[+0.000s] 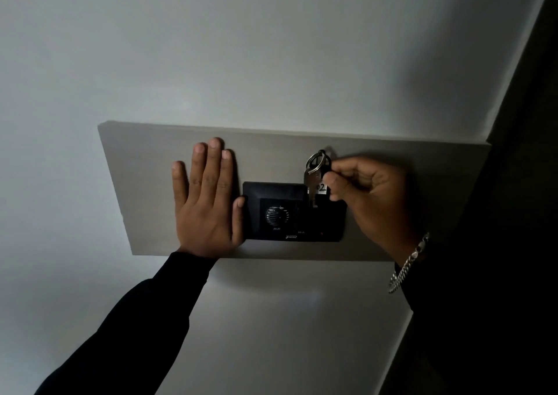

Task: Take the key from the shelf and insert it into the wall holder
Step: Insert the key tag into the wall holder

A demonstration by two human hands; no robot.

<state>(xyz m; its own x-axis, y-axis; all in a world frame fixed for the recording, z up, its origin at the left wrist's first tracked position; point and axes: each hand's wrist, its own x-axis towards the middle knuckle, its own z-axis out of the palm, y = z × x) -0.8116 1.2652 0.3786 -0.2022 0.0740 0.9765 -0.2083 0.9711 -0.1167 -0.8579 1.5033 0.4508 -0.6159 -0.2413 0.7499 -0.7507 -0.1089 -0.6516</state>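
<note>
A black wall holder (pixel 294 212) with a round grille is mounted on a beige panel (pixel 145 159). My right hand (pixel 371 201) pinches a white numbered tag with a silver key (pixel 311 183) and key ring (pixel 317 160) hanging from it. The key hangs over the holder's upper right part; whether its tip is inside a slot I cannot tell. My left hand (pixel 208 198) lies flat on the panel with fingers spread, its thumb touching the holder's left edge. No shelf is in view.
The beige panel is fixed to a pale wall (pixel 271 47). A dark edge, perhaps a door frame (pixel 519 122), runs down the right side. A metal chain bracelet (pixel 407 263) sits on my right wrist.
</note>
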